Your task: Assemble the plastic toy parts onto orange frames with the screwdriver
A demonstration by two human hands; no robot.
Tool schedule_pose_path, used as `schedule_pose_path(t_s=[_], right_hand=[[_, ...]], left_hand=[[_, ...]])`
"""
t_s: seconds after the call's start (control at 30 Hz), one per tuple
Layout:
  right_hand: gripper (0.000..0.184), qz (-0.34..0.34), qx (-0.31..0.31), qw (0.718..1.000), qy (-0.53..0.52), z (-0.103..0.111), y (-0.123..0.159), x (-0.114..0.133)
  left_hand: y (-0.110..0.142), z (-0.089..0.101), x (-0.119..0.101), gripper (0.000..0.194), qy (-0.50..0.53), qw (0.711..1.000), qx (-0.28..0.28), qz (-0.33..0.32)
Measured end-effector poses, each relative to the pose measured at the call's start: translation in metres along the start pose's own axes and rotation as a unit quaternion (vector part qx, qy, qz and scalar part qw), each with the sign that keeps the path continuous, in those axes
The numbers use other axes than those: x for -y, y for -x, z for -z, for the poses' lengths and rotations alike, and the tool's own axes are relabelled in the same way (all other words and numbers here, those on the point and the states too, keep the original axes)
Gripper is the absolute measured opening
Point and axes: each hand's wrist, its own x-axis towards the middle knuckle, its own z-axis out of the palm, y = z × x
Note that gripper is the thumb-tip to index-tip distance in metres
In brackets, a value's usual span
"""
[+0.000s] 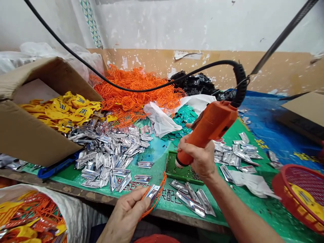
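At the table's front edge my left hand (pixel 130 209) pinches a thin orange plastic frame (pixel 162 189) together with a shiny metal plate (pixel 153 191). My right hand (pixel 199 157) is wrapped round an orange electric screwdriver (pixel 211 123), whose tip end points down and left above a small green basket (pixel 170 165). The basket's contents are too small to make out. Several loose metal plates (pixel 191 202) lie on the table between my hands. More metal plates (pixel 108 152) form a heap left of the basket.
A tilted cardboard box (pixel 30 135) holds yellow plastic parts (pixel 65 108). Orange frames (pixel 136 87), black parts (pixel 199 82) and green parts (pixel 186 116) are heaped behind. A black cable (pixel 141 90) arches overhead. A red basket (pixel 283 189) stands right; a filled sack (pixel 78 206) stands left.
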Motion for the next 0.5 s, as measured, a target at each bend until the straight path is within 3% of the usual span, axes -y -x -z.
schedule_pose_path(t_s=[0.27,0.4,0.5], right_hand=[[0.021,-0.01,0.01,0.999,-0.031,-0.0048,0.0072,-0.0036],[0.013,-0.015,0.012,0.999,-0.03,-0.0057,0.0096,-0.0059],[0.018,-0.021,0.014,0.999,-0.042,-0.0076,0.0094,-0.0072]], left_hand=[[-0.0056,0.0042,-0.0029,0.03,-0.104,0.993,-0.015,-0.044],[-0.0072,0.0034,-0.0011,0.032,-0.106,0.993,-0.015,-0.05],[-0.0081,0.0029,-0.0017,0.033,-0.084,0.996,-0.013,-0.034]])
